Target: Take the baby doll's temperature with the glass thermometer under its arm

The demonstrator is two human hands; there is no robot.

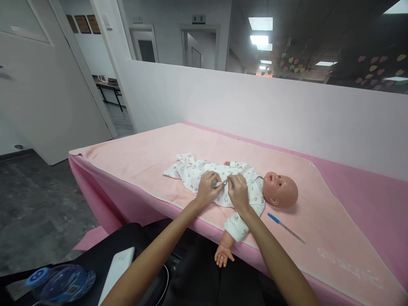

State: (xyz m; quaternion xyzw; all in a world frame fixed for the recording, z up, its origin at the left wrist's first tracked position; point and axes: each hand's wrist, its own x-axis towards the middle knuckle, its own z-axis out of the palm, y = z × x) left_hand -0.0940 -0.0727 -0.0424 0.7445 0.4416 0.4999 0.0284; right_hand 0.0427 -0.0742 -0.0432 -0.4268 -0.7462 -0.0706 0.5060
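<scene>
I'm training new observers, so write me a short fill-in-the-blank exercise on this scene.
1. The baby doll lies on its ____ on the pink blanket.
2. The left hand and the ____ hand both touch the doll's printed garment.
3. The cap of the water bottle is ____.

Missing words: back; right; blue.

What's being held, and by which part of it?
The baby doll's white printed romper: left hand and right hand pinch its front fabric around the belly. Exact fingertip contact is partly hidden.
</scene>
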